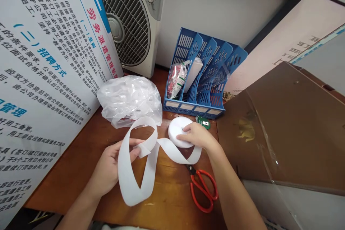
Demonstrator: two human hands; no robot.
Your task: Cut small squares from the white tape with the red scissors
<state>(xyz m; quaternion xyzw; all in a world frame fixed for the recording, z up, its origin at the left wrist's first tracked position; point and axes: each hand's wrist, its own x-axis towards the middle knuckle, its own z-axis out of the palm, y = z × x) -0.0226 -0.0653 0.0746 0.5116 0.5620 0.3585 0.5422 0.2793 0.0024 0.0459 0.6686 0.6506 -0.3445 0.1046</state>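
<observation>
- Nearest the viewer, red scissors [202,189] lie untouched on the wooden desk [81,158].
- The left hand [111,167] pinches closed on a looping white ribbon [140,172]; keeping it flat avoids twists.
- The right hand [196,136] presses fingers flat on the ribbon roll [176,129], steadying it.
- Beyond sit a plastic bag [129,99] and a blue file rack [202,75].

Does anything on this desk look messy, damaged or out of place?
Nothing looks damaged or spilled. The white tape twists in a loose loop between the left hand and the roll under the right hand. The red scissors lie partly under the right forearm.
</observation>
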